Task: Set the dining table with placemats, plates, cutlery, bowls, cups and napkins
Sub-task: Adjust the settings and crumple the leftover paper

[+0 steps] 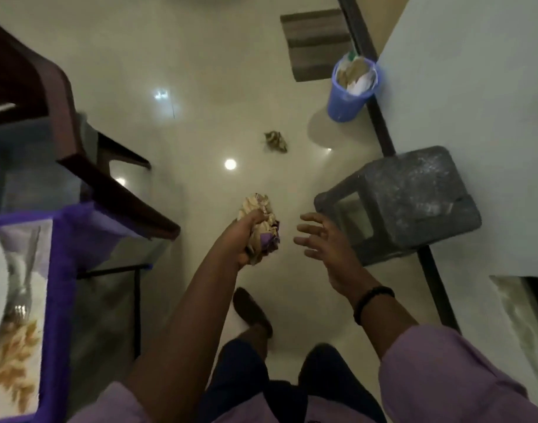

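Standing clear of the bench (57, 270), the person clamps the left hand (246, 239) in a firm grip on a crumpled napkin (261, 221), right hand (322, 242) spread empty beside it; judged best binned in the blue bin (347, 99), though blur hides the floor scrap (275, 141).
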